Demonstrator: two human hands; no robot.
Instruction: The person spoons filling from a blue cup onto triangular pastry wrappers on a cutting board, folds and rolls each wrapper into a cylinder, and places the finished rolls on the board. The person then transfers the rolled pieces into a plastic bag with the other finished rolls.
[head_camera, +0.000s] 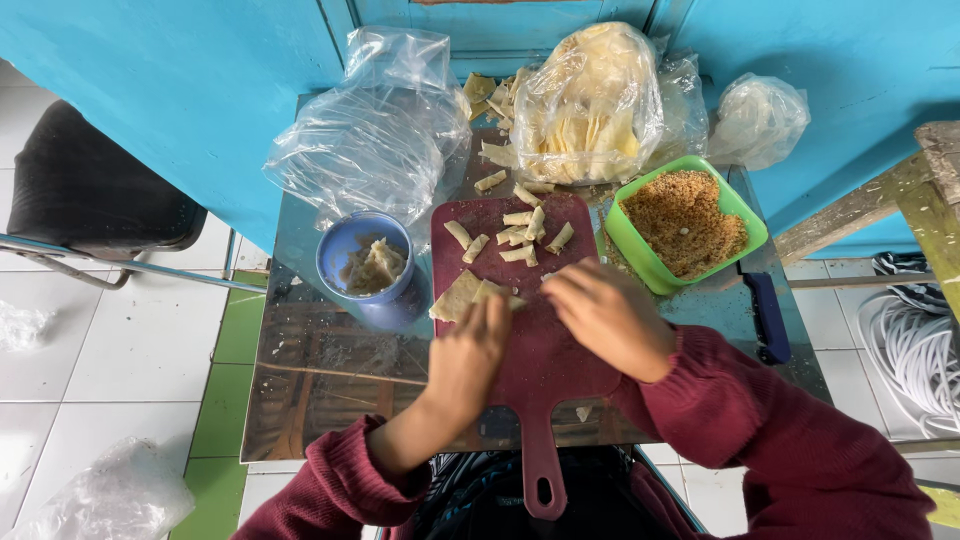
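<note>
A dark red cutting board (545, 360) with a handle lies on a small metal table (320, 370). My left hand (468, 360) presses its fingers on a pale dough wrapper (462, 295) at the board's left edge. My right hand (605, 310) is curled over the same wrapper's right side, fingers folded down on it. Several small rolled pastry pieces (520, 235) lie at the board's far end. Both arms wear maroon sleeves.
A green bowl (640, 255) of brown crumbly filling stands right of the board, a blue cup (340, 250) with pale paste to its left. Clear plastic bags (370, 140) and a bag of wrappers (585, 100) sit behind. A blue-handled knife (768, 315) lies at the right edge.
</note>
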